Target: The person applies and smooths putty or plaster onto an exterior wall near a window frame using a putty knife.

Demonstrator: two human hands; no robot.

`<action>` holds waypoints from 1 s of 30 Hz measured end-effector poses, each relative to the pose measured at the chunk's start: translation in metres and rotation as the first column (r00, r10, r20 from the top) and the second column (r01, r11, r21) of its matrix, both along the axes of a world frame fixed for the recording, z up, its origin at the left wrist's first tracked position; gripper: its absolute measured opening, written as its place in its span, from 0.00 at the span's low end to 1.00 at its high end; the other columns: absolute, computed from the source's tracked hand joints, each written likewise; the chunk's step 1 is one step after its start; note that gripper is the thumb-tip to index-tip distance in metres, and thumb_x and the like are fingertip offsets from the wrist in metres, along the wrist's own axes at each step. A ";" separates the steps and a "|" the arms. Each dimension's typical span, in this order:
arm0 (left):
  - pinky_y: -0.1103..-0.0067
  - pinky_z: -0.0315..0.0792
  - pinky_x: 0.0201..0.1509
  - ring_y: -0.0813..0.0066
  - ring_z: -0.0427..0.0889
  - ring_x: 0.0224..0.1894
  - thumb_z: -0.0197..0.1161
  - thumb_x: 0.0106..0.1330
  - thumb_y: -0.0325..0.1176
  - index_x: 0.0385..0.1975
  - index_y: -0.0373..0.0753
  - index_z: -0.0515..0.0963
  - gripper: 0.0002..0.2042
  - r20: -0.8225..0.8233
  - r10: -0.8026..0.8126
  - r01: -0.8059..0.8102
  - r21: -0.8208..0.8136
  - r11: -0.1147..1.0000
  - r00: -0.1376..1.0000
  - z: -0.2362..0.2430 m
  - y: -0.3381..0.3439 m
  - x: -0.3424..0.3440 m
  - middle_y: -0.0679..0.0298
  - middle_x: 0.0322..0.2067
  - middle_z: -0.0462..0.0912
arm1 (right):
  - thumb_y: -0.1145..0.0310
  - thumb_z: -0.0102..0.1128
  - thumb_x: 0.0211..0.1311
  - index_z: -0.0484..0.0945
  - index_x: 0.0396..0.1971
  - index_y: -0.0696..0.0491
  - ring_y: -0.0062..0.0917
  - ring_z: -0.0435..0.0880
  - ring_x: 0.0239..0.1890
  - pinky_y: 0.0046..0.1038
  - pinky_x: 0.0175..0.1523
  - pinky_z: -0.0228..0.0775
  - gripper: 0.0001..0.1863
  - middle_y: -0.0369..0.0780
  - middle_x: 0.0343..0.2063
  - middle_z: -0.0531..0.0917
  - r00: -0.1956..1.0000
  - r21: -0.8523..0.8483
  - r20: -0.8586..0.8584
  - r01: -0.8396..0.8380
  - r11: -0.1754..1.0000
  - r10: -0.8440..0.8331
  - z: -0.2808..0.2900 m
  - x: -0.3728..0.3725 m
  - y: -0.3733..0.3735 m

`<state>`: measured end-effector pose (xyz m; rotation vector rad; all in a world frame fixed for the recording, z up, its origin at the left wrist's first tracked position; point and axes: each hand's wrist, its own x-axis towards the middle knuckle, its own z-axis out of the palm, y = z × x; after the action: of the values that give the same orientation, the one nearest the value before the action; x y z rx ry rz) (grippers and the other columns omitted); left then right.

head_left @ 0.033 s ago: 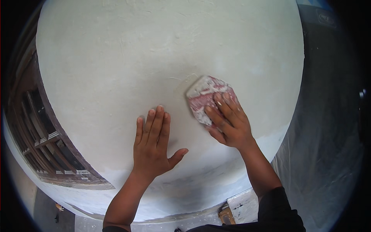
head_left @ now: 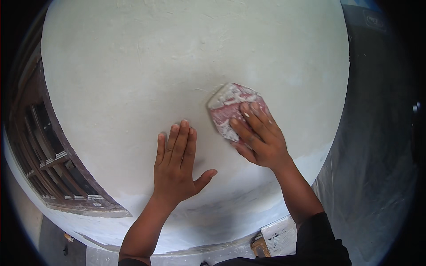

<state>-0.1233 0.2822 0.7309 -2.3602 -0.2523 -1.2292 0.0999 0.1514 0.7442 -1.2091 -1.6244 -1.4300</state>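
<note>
A pale plastered wall (head_left: 133, 84) with fine ridges and scratches fills most of the view. My right hand (head_left: 262, 137) presses a reddish sheet, seemingly folded sandpaper (head_left: 228, 111) caked with white dust, against the wall. Its fingers lie over the sheet's right part, and the thumb rests at the lower edge. To the left and a little lower, my left hand (head_left: 175, 164) lies flat on the wall, fingers pointing up and thumb spread out, holding nothing. The side of the sheet facing the wall is hidden.
At the left, a dark wooden window frame with bars (head_left: 49, 155) borders the wall. Clear plastic sheeting (head_left: 368, 177) hangs on the right. Low down, beside my right sleeve, are a white-smeared board (head_left: 279, 235) and a brown object (head_left: 260, 246).
My right hand has slid slightly up and to the left, carrying the sandpaper along the wall. The left hand stays practically in place.
</note>
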 end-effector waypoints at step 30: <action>0.57 0.43 0.76 0.54 0.52 0.75 0.52 0.67 0.62 0.69 0.30 0.60 0.42 0.049 -0.028 0.028 -0.014 1.000 0.998 -0.002 -0.005 -0.003 0.48 0.71 0.58 | 0.59 0.70 0.53 0.78 0.57 0.46 0.35 0.71 0.65 0.47 0.68 0.63 0.29 0.41 0.63 0.73 1.000 -0.103 -0.020 0.008 0.995 -0.010 -0.003 0.010 -0.001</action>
<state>-0.1267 0.2775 0.7290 -2.3558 -0.2455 -1.3033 0.1098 0.1500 0.7417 -1.2864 -1.6984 -1.3488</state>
